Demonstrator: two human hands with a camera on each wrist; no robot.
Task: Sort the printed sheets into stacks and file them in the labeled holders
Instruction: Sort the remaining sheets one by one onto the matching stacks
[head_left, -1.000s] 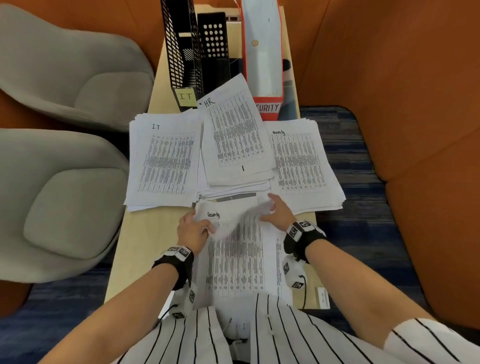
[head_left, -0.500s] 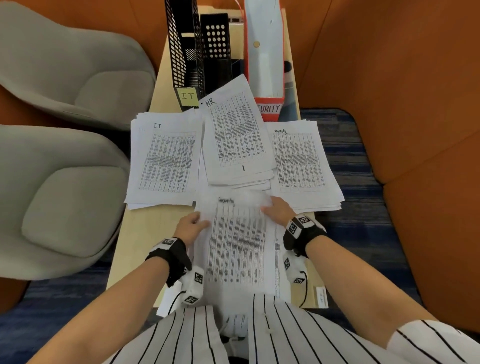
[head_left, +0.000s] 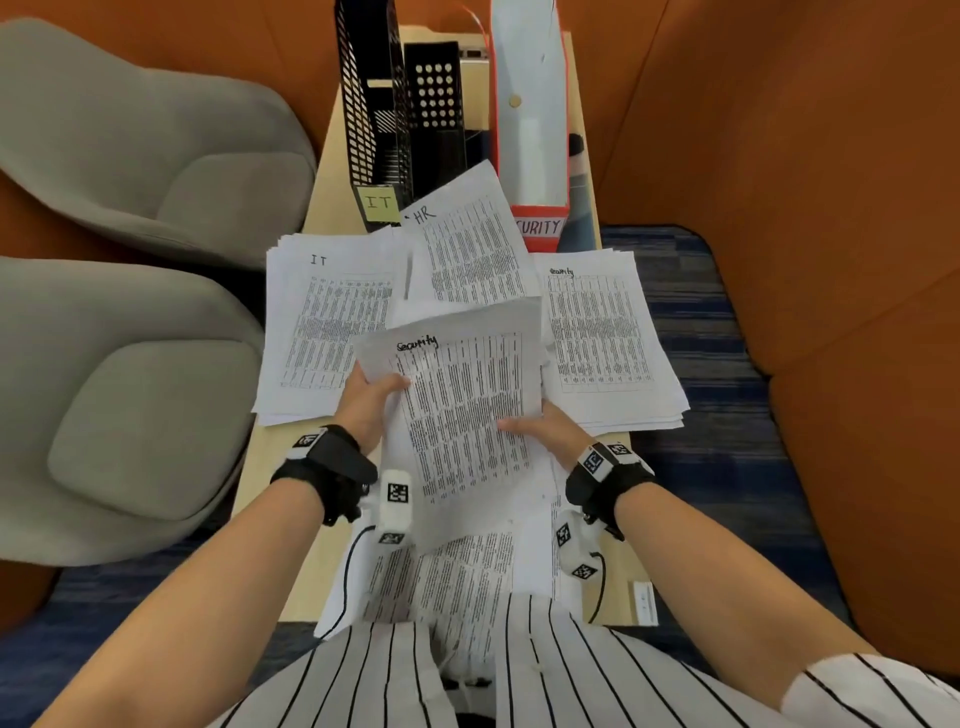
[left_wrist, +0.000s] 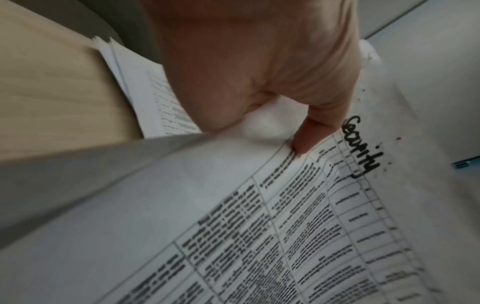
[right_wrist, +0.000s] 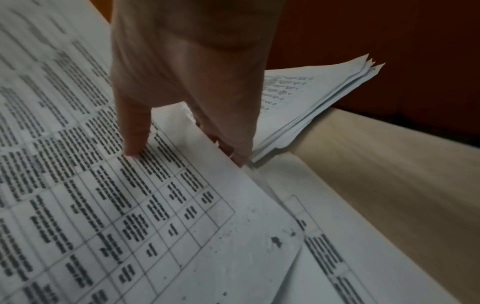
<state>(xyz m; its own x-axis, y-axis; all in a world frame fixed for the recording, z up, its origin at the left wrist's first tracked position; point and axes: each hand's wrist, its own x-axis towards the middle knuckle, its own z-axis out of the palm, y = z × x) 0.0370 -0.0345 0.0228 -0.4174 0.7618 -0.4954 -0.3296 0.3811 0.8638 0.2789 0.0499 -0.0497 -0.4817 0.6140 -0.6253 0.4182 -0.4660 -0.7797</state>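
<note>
A printed sheet marked "Security" (head_left: 462, 410) is lifted off the table, tilted, above the unsorted pile (head_left: 457, 577) near my body. My left hand (head_left: 371, 402) pinches its left edge, thumb on top (left_wrist: 303, 142). My right hand (head_left: 540, 428) pinches its right edge, thumb on the print (right_wrist: 135, 142), fingers underneath. Three sorted stacks lie beyond: IT (head_left: 332, 322) at left, HR (head_left: 467, 244) in the middle, Security (head_left: 602, 338) at right. Behind them stand a black mesh holder labeled IT (head_left: 363, 104), a black perforated holder (head_left: 434, 104) and a red-and-white holder labeled SECURITY (head_left: 530, 130).
The narrow wooden table (head_left: 280, 467) has grey chairs (head_left: 130, 395) close on its left and orange padded walls (head_left: 831, 260) on the right and back. Blue carpet (head_left: 727, 467) shows beside the table. The IT and Security stacks overhang the table's side edges.
The Security sheet lay on the near pile with both hands at its top edge. Now both hands have lifted it up off the pile, gripping its side edges.
</note>
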